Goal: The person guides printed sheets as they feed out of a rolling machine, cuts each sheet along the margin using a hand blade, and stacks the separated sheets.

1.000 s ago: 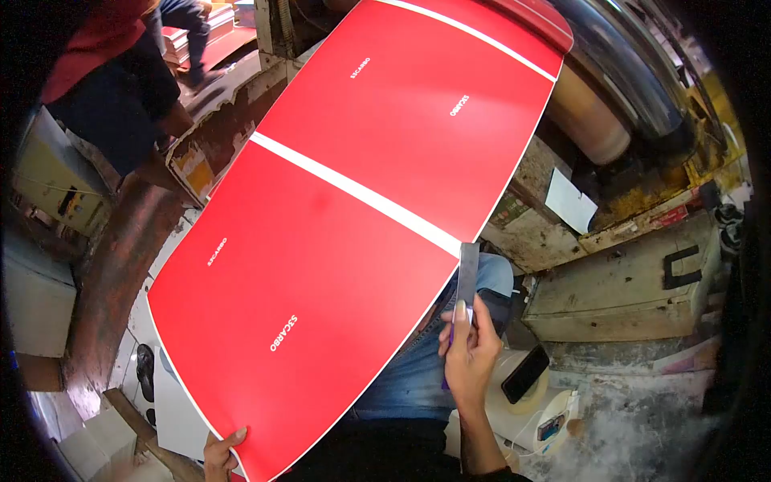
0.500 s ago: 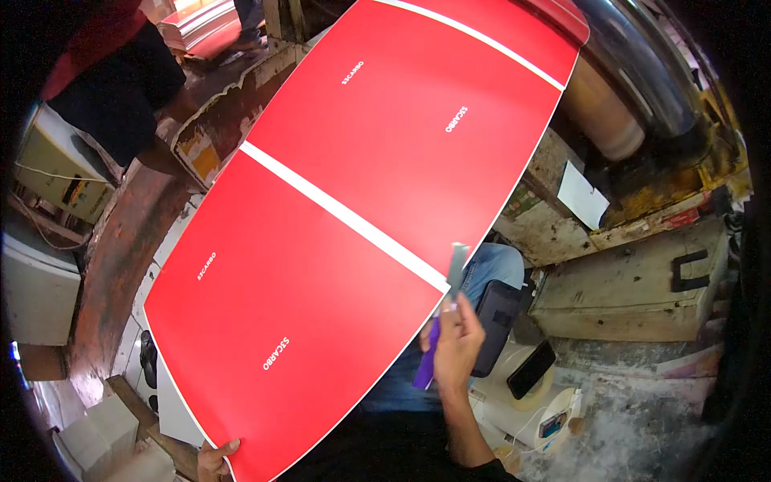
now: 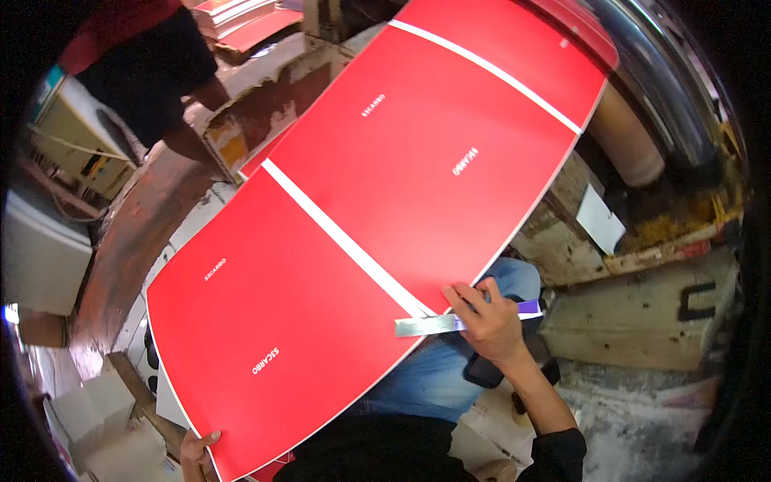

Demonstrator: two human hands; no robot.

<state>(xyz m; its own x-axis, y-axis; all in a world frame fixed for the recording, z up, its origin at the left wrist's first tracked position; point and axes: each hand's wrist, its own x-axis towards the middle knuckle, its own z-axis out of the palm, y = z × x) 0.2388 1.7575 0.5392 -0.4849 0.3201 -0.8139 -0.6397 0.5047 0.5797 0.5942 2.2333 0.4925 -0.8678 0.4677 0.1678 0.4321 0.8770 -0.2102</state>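
A large red printed sheet point(image 3: 337, 249) with white stripes and "S3CARBO" lettering lies across my lap and stretches away to the upper right. My left hand point(image 3: 197, 450) grips its lower left corner, thumb on top and fingers hidden beneath. At the right edge, near the end of the middle white stripe, my right hand point(image 3: 488, 320) is closed around a flat metal blade with a purple handle point(image 3: 430, 325). The blade points left over the sheet, and my fingertips touch the sheet's edge. Whether the blade touches the paper, I cannot tell.
Metal rollers point(image 3: 654, 88) of a machine stand at the far end of the sheet. A person in dark shorts point(image 3: 148, 72) stands at upper left. Red stacked sheets point(image 3: 257, 24) lie behind. A wooden board with a black handle point(image 3: 642, 309) is at right; a dark phone-like case point(image 3: 486, 369) lies near my leg.
My right hand has moved up and right onto the sheet's edge. The blade has turned from pointing up to pointing left. Another red edge now shows under the sheet's far left side.
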